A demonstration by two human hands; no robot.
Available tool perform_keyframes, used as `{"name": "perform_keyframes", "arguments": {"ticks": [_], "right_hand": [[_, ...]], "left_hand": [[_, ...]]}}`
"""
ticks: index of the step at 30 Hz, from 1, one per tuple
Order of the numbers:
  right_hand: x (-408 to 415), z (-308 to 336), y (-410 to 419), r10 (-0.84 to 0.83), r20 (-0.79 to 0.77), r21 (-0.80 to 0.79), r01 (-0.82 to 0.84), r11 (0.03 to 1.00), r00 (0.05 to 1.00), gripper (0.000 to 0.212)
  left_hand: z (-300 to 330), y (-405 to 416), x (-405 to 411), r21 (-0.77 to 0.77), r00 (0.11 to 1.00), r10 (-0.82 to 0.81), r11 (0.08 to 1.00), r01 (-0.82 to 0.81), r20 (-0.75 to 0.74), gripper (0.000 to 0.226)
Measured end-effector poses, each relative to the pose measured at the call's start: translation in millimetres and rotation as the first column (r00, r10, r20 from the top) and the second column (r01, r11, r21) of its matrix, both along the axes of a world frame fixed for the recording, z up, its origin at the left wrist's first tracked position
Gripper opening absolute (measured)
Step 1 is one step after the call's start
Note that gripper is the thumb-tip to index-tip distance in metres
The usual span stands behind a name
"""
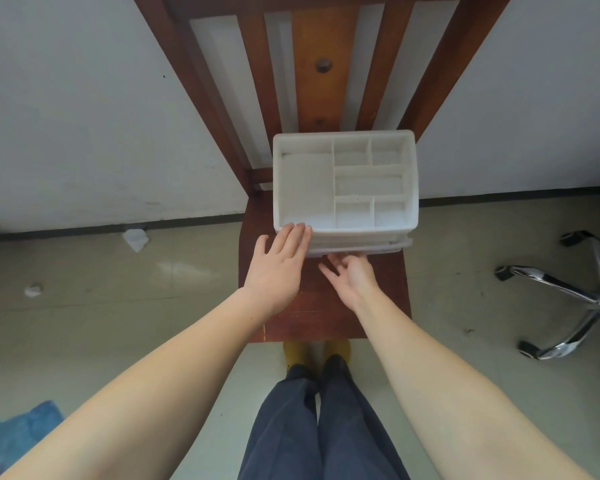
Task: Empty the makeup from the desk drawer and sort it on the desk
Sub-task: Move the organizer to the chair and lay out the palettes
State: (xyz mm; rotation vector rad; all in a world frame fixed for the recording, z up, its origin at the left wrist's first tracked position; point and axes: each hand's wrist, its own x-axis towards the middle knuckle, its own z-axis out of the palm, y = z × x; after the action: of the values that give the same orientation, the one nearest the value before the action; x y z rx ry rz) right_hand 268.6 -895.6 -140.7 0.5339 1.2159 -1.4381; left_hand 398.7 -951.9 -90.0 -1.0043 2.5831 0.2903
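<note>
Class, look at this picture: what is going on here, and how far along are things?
A person stands at a wooden chair that holds a white organizer. Its top compartments look empty. The left hand lies flat on the organizer's near left corner, as if steadying it. The right hand reaches, palm up, under the front of the drawer at the base, which seems barely open. No makeup is in view yet, so the emptying has not visibly begun.

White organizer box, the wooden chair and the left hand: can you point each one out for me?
White organizer box (305, 188): head view, floor of its large left compartment.
Wooden chair (326, 317): head view, bare front of the seat.
Left hand (278, 261): head view, back of the hand, fingers flat on the box's front corner.
</note>
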Motion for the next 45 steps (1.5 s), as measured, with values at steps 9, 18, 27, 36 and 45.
{"name": "perform_keyframes", "arguments": {"ticks": [9, 18, 27, 36, 45], "right_hand": [[21.3, 4.4, 66.1, 0.001, 0.127, 0.037, -0.006, 0.999, 0.992, 0.042], [19.4, 2.9, 82.5, 0.053, 0.184, 0.086, -0.070, 0.994, 0.981, 0.056], [-42.8, 61.4, 70.8, 0.910, -0.283, 0.347, -0.852, 0.391, 0.303, 0.029], [-54.4, 0.1, 5.3, 0.702, -0.250, 0.924, -0.381, -0.033, -0.667, 0.046], [-51.5, 2.2, 15.5, 0.619, -0.278, 0.947, -0.317, 0.049, -0.735, 0.050]], "left_hand": [[-1.4, 0.5, 0.1, 0.031, 1.000, 0.010, 0.999, -0.011, 0.021, 0.076], [-11.0, 1.7, 3.8, -0.022, 0.999, -0.008, 1.000, 0.007, -0.042, 0.078], [-25.3, 10.1, 7.0, -0.025, 0.934, -0.304, 0.952, 0.305, -0.190, 0.055], [-37.9, -7.6, -37.8, -0.020, 0.963, -0.147, 0.988, 0.155, 0.228, 0.051], [-42.3, -8.7, -25.9, -0.031, 0.959, -0.217, 0.974, 0.226, 0.183, 0.065]]}}
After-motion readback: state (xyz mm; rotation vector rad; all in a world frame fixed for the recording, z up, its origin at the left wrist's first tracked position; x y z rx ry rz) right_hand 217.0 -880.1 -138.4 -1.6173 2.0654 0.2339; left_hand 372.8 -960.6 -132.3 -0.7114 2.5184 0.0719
